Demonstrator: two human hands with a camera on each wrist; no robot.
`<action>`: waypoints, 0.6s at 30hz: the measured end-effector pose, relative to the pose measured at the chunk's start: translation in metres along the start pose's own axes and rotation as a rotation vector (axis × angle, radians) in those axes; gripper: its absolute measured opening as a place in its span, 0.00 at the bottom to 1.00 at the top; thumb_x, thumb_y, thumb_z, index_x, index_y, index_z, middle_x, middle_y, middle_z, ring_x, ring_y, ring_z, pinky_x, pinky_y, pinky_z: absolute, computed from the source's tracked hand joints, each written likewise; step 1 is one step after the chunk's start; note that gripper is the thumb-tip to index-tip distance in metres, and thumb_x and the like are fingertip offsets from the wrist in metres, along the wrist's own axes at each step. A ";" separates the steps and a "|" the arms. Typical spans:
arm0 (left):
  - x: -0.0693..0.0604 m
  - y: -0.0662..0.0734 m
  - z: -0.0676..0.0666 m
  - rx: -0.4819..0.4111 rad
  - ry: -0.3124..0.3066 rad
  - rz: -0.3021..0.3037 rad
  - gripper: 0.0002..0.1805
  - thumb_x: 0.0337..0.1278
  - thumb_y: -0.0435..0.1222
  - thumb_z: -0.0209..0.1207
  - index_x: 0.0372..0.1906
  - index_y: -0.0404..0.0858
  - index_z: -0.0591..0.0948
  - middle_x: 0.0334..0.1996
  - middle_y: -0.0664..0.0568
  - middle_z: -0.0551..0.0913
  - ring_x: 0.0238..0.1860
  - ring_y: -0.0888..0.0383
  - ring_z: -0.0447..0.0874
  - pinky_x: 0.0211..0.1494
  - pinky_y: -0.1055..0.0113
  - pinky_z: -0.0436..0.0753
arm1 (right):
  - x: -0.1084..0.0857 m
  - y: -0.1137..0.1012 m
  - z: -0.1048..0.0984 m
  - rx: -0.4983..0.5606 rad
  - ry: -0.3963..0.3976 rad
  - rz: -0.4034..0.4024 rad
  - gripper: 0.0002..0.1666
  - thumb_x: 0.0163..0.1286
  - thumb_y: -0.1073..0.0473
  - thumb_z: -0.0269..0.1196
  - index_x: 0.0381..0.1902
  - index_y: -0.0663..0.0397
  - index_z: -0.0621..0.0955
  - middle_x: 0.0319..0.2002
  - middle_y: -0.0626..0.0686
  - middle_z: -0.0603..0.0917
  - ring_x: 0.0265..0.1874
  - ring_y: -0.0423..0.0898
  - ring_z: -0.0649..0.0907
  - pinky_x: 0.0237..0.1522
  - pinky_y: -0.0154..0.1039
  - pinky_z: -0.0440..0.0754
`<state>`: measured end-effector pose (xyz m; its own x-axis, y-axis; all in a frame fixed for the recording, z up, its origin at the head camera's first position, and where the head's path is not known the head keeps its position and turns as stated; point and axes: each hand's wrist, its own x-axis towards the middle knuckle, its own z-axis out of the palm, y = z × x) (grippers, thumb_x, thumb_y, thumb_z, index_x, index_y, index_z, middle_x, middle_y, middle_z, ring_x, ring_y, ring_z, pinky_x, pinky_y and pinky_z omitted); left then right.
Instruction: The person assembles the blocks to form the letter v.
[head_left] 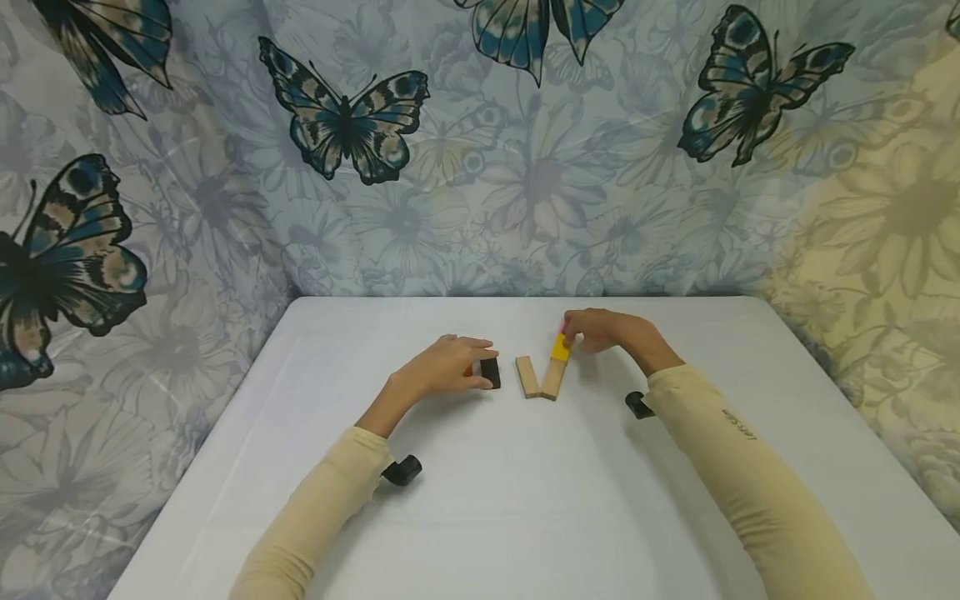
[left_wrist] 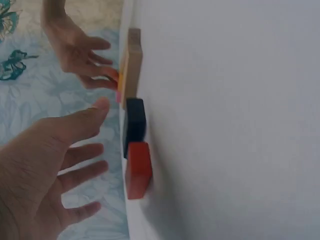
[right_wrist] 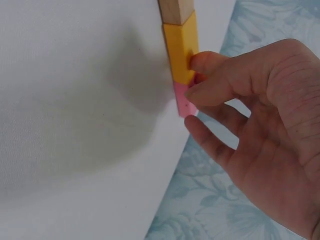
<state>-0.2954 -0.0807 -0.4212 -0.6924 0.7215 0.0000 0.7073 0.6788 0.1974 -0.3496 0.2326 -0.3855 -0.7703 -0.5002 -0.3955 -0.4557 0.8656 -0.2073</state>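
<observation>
Right hand [head_left: 596, 330] has bent fingertips at the side of a yellow block [head_left: 560, 347] and a pink block [right_wrist: 183, 100]; no finger shows on their other side in the right wrist view. The yellow block meets the end of a wooden block [head_left: 553, 379]. Another wooden block [head_left: 527, 377] slants to meet its near end, forming a V. My left hand [head_left: 448, 365] is spread beside a black block [head_left: 491, 373] and a red block [left_wrist: 138, 170]; in the left wrist view [left_wrist: 60, 160] shows its fingers apart. Whether it touches either block, I cannot tell.
Both groups of blocks lie around the middle of the white table [head_left: 495, 517], toward its far edge. Butterfly-patterned fabric [head_left: 525, 208] rises behind and at the sides. A black wrist device [head_left: 402, 471] sits under the left forearm, another [head_left: 638, 406] near the right wrist.
</observation>
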 end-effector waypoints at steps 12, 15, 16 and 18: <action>0.007 -0.010 0.010 -0.047 0.007 0.062 0.27 0.66 0.49 0.68 0.63 0.39 0.85 0.66 0.45 0.84 0.66 0.47 0.84 0.72 0.50 0.80 | 0.004 -0.005 -0.001 -0.034 -0.021 -0.004 0.22 0.67 0.73 0.58 0.51 0.54 0.90 0.62 0.56 0.80 0.59 0.57 0.81 0.66 0.55 0.79; 0.010 -0.009 0.010 -0.069 0.006 0.055 0.25 0.65 0.48 0.69 0.61 0.38 0.86 0.64 0.45 0.85 0.66 0.47 0.84 0.72 0.52 0.80 | 0.002 -0.006 -0.003 -0.031 -0.022 -0.001 0.23 0.65 0.74 0.57 0.51 0.55 0.90 0.62 0.57 0.80 0.60 0.58 0.80 0.66 0.55 0.79; 0.010 -0.009 0.010 -0.072 0.003 0.051 0.25 0.65 0.48 0.69 0.60 0.38 0.87 0.64 0.45 0.85 0.67 0.47 0.84 0.72 0.52 0.80 | 0.001 -0.006 -0.004 -0.034 -0.023 -0.003 0.23 0.64 0.74 0.57 0.51 0.56 0.90 0.62 0.57 0.80 0.60 0.59 0.80 0.66 0.56 0.79; 0.012 -0.009 0.009 -0.080 -0.001 0.045 0.24 0.65 0.47 0.70 0.59 0.38 0.87 0.64 0.45 0.85 0.66 0.47 0.84 0.72 0.52 0.80 | 0.002 -0.006 -0.004 -0.031 -0.024 0.006 0.23 0.64 0.74 0.57 0.52 0.56 0.90 0.62 0.57 0.79 0.60 0.59 0.80 0.66 0.56 0.78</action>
<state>-0.3085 -0.0767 -0.4317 -0.6601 0.7511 0.0092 0.7240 0.6329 0.2745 -0.3504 0.2268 -0.3814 -0.7621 -0.4941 -0.4183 -0.4651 0.8673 -0.1772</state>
